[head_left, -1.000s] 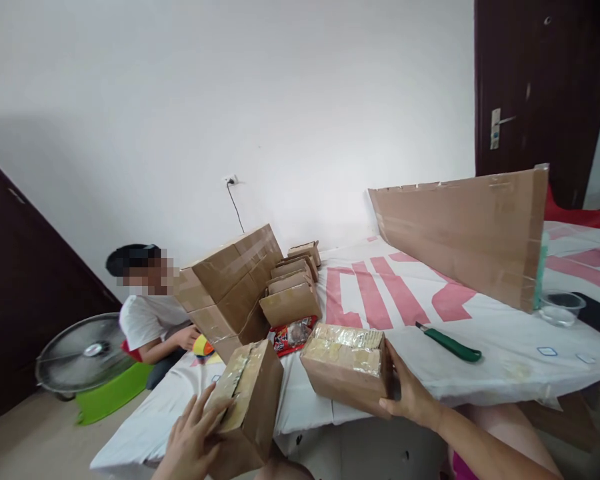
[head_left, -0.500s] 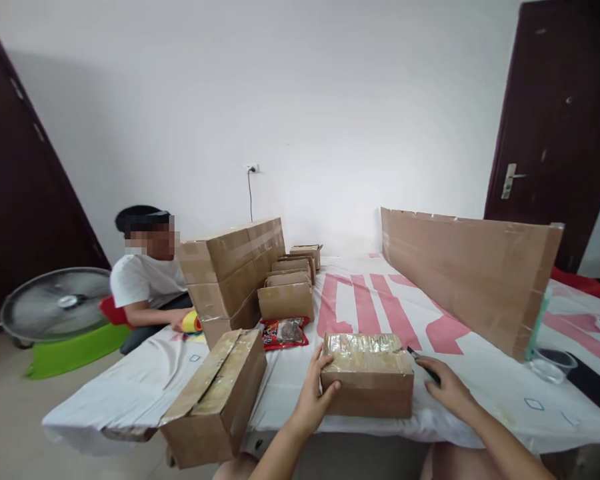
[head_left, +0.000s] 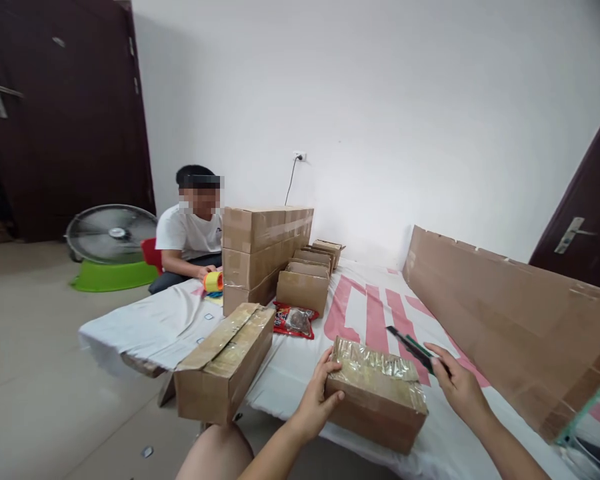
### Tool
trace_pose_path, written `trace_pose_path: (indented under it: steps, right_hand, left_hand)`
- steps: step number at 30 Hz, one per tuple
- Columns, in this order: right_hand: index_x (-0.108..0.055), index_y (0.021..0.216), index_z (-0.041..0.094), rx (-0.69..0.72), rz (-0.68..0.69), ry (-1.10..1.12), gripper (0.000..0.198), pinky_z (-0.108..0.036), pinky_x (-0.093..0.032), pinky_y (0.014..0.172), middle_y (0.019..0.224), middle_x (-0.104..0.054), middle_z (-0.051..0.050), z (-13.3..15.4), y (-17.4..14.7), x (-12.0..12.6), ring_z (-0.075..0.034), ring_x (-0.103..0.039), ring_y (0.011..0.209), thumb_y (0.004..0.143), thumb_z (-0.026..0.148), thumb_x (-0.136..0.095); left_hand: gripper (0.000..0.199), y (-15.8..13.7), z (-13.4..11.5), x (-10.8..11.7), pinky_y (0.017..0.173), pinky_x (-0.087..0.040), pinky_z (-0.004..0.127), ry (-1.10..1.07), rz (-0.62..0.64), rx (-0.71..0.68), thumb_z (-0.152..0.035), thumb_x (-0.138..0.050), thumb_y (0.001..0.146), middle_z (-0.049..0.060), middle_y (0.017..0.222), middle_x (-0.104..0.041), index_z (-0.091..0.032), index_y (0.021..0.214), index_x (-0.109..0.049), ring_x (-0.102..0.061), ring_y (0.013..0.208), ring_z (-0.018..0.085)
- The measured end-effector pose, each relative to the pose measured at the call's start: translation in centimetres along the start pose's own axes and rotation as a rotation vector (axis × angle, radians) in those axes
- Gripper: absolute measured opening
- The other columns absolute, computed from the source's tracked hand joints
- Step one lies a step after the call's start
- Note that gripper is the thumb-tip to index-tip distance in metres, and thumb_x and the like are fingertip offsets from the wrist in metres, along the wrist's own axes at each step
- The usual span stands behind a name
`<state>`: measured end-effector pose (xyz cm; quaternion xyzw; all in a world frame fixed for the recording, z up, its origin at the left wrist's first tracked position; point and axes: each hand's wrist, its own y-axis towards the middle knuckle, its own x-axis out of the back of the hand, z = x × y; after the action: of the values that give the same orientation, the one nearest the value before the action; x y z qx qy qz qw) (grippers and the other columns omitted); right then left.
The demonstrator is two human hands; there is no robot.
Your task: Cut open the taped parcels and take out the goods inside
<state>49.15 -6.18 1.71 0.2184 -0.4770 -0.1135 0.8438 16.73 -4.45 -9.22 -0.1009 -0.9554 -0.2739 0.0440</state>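
Observation:
My left hand [head_left: 314, 399] grips the left end of a cardboard box [head_left: 373, 410], its thumb on the near side and its fingers over the top edge. Wrinkled clear tape covers much of the box's top. In my right hand [head_left: 459, 381] is a utility knife [head_left: 411, 348], held just above and beyond the box's right end, its tip pointing up and left, apart from the cardboard. Another long taped box [head_left: 203, 393] lies to the left, its near end over the table edge. A red food packet [head_left: 296, 321] rests behind the two boxes.
Stacked boxes [head_left: 237, 270] form a wall at left, with several open boxes [head_left: 303, 288] beside it. A tall cardboard panel [head_left: 505, 320] stands at right. Beyond the stack a seated person [head_left: 180, 240] holds a yellow-orange roll [head_left: 213, 283]. A fan [head_left: 115, 233] stands behind.
The view has swung left. My right hand has lifted the knife from beside the box to above its far right side. The held box now sits turned at an angle, left hand still on it.

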Motion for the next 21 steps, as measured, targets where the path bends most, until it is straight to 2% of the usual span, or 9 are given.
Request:
trace_pose_path:
  steps: [2,4,7,10,14,18,21]
  right_hand:
    - [-0.064,0.118,0.027,0.171,0.124,0.011,0.041,-0.03,-0.054,0.081,0.114,-0.07,-0.004,4.4,1.6,1.0,-0.022,-0.068,0.099,0.093,0.051,-0.041]
    - [-0.066,0.116,0.028,0.304,0.239,-0.034,0.039,-0.032,-0.054,0.081,0.111,-0.072,-0.003,7.7,2.9,0.9,-0.023,-0.068,0.098,0.093,0.051,-0.044]
    - [-0.066,0.116,0.027,0.453,0.358,-0.123,0.034,-0.033,-0.053,0.084,0.11,-0.073,-0.003,10.3,4.6,-0.3,-0.023,-0.068,0.098,0.092,0.045,-0.051]
    - [-0.065,0.118,0.026,0.525,0.418,-0.217,0.033,-0.032,-0.052,0.081,0.108,-0.073,-0.004,10.6,5.7,-1.3,-0.023,-0.068,0.096,0.09,0.041,-0.057]
    - [-0.064,0.12,0.028,0.556,0.445,-0.333,0.033,-0.03,-0.05,0.078,0.103,-0.074,-0.005,9.9,6.3,-0.9,-0.023,-0.068,0.092,0.09,0.041,-0.057]
    - [-0.063,0.121,0.03,0.582,0.49,-0.31,0.032,-0.028,-0.048,0.077,0.105,-0.074,-0.003,9.4,6.0,-0.2,-0.022,-0.068,0.093,0.091,0.039,-0.056]
    - [-0.064,0.119,0.03,0.591,0.499,-0.315,0.031,-0.027,-0.047,0.073,0.1,-0.074,-0.002,9.2,5.8,0.1,-0.021,-0.068,0.089,0.09,0.039,-0.057]
  left_hand:
    - [0.049,0.0,0.1,-0.1,0.115,-0.018,0.054,-0.012,-0.004,0.002,-0.051,-0.062,0.081,0.018,0.157,-0.018,-0.022,0.119,-0.051,-0.018,0.145,0.033]
    - [0.048,0.0,0.1,-0.1,0.115,-0.017,0.053,-0.02,-0.008,0.003,-0.05,-0.062,0.081,0.017,0.157,-0.018,-0.022,0.118,-0.051,-0.019,0.145,0.033]
    - [0.046,0.0,0.0,-0.1,0.115,-0.017,0.053,-0.02,-0.009,0.002,-0.05,-0.062,0.082,0.016,0.157,-0.018,-0.023,0.118,-0.051,-0.019,0.145,0.032]
    - [0.047,0.1,0.0,0.2,0.115,-0.017,0.053,-0.013,-0.005,0.002,-0.05,-0.062,0.081,0.017,0.156,-0.019,-0.023,0.118,-0.051,-0.019,0.145,0.033]
    - [0.047,0.2,-0.2,0.4,0.115,-0.018,0.053,0.007,-0.007,0.006,-0.05,-0.061,0.082,0.017,0.156,-0.021,-0.023,0.118,-0.05,-0.019,0.145,0.033]
    - [0.044,0.3,-0.3,0.1,0.115,-0.02,0.053,0.02,-0.01,-0.019,-0.048,-0.06,0.083,0.017,0.155,-0.022,-0.023,0.118,-0.05,-0.021,0.145,0.032]
    - [0.041,0.3,-0.1,0.0,0.114,-0.022,0.054,0.035,-0.02,-0.038,-0.046,-0.059,0.084,0.017,0.155,-0.024,-0.023,0.117,-0.05,-0.022,0.144,0.032]
